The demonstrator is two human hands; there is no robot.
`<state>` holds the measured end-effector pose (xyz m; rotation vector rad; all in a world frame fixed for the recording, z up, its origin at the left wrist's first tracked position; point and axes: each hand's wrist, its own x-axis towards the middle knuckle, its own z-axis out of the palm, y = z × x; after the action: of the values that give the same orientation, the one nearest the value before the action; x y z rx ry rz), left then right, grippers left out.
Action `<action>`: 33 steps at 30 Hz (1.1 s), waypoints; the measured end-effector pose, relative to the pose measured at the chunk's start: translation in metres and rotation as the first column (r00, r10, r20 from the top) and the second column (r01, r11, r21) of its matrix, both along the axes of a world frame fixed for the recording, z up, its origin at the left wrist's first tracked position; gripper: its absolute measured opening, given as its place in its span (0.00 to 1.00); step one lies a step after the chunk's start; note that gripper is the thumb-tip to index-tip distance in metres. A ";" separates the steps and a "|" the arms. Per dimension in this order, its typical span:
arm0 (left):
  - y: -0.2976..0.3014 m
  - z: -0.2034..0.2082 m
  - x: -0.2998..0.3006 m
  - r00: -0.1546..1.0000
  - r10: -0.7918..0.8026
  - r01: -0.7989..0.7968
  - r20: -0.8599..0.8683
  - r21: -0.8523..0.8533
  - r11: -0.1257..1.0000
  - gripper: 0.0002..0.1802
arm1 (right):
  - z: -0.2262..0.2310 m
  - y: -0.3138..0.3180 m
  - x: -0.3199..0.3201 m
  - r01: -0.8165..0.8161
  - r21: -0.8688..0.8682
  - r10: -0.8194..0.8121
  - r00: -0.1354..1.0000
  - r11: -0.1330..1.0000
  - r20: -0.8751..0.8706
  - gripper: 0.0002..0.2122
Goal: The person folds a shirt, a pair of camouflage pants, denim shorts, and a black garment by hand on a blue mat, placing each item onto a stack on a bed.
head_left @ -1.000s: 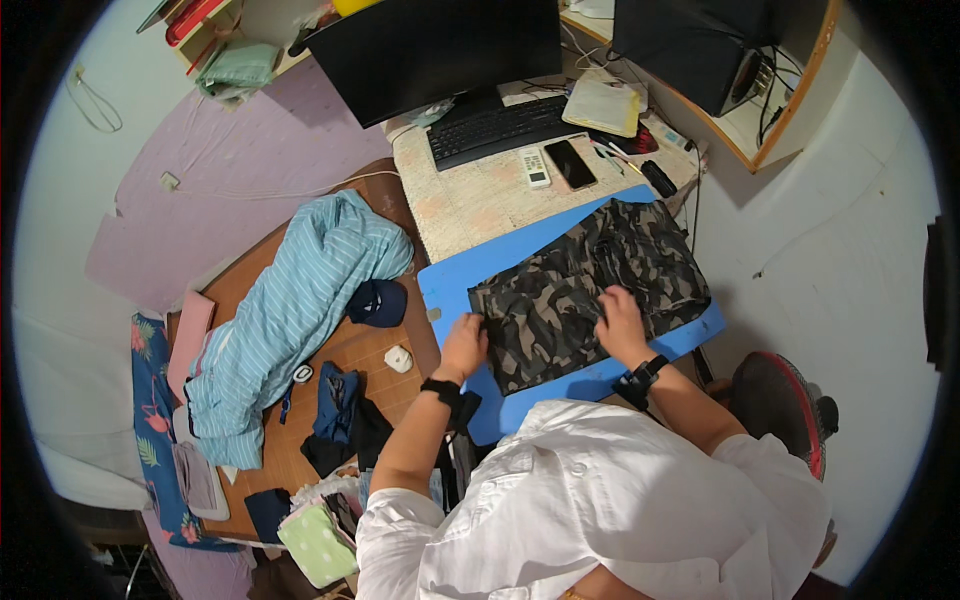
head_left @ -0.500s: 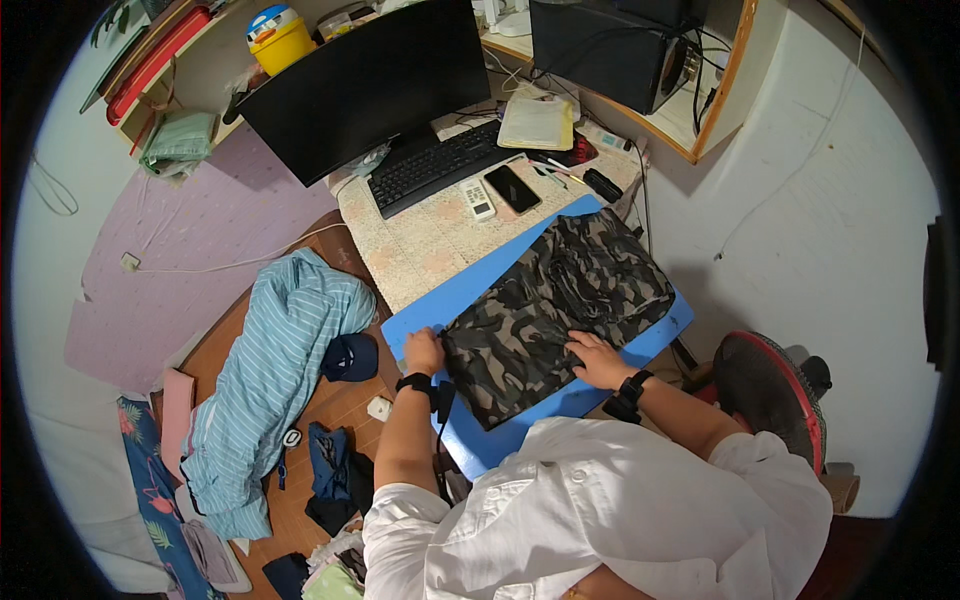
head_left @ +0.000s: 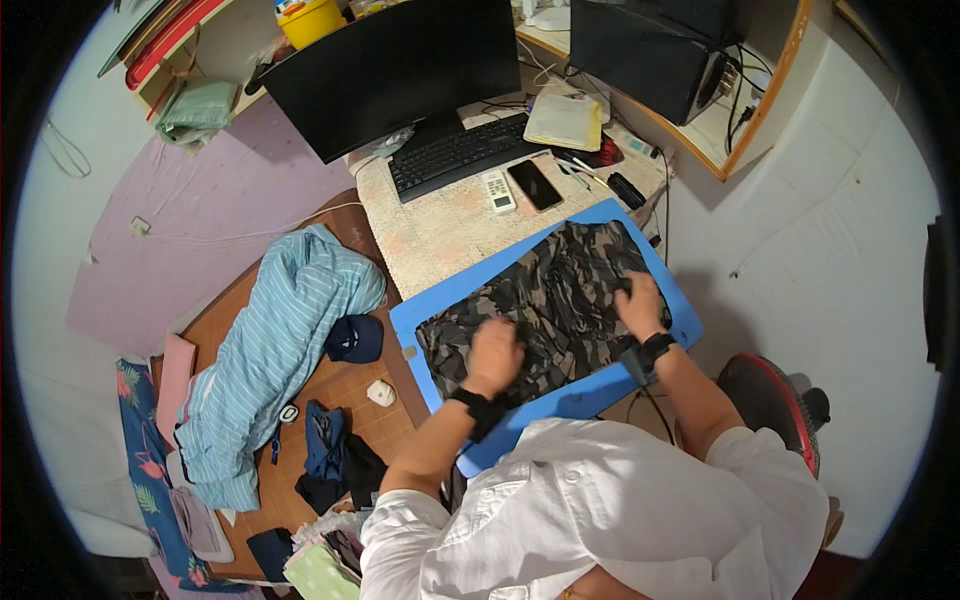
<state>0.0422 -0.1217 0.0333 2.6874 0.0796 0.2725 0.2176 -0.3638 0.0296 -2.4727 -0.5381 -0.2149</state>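
Note:
A camouflage garment (head_left: 560,290) in grey, black and tan lies bunched and wrinkled across a blue board (head_left: 545,410). Over its near left part is my left hand (head_left: 495,355), smeared by motion, so its grip cannot be made out. My right hand (head_left: 640,305) is at the garment's right end, the fingers bent and closed on the cloth. Black straps with small devices circle both my wrists.
Beyond the board, the desk (head_left: 410,250) bears a phone (head_left: 535,186), a white remote (head_left: 499,192), a keyboard (head_left: 460,158) and a monitor (head_left: 400,70). A striped blue cloth (head_left: 285,345) and a dark cap (head_left: 354,338) lie at left. A fan (head_left: 765,405) stands at right.
My left hand has moved right from the board's left edge onto the garment. My right hand has gone up and right to its far end. The garment's near part has been drawn up and wrinkled.

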 end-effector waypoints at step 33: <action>-0.111 -0.003 0.007 0.940 -0.287 0.243 -0.184 -0.228 0.943 0.50 | 0.026 -0.032 0.025 0.151 0.652 0.490 0.541 0.743 -0.684 0.32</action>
<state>0.0496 -0.2327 0.0306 2.4763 -0.1825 -0.1069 0.2426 -0.3962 0.0560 -1.5070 -0.2141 0.7493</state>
